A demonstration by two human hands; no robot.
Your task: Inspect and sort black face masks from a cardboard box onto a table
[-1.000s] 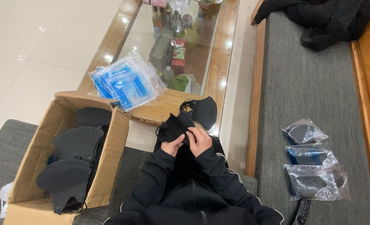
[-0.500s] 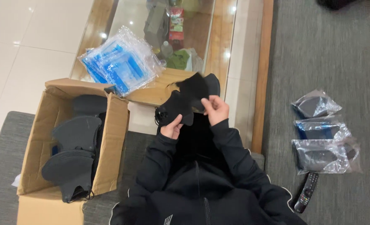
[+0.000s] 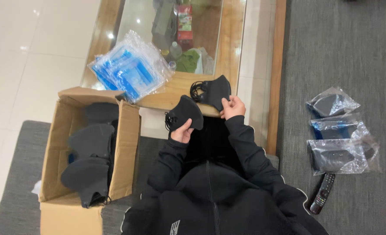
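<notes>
Separation of two black masks is proceeding over the counter [image 3: 188,93] edge. The left hand [image 3: 183,132] is pinching the near mask [image 3: 185,113] in a closed grip; the right hand [image 3: 233,107] is gripping the far mask [image 3: 213,91] by its lower edge. Hold each by the rim, keeping ear loops untangled. The cardboard box [image 3: 125,143] of masks is standing just left, clear bags [image 3: 130,67] lying on the counter.

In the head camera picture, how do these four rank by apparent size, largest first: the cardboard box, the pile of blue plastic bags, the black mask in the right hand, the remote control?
1. cardboard box
2. pile of blue plastic bags
3. black mask, pinched by the right hand
4. remote control

The mask and remote look similar in length; the mask is much wider.
</notes>
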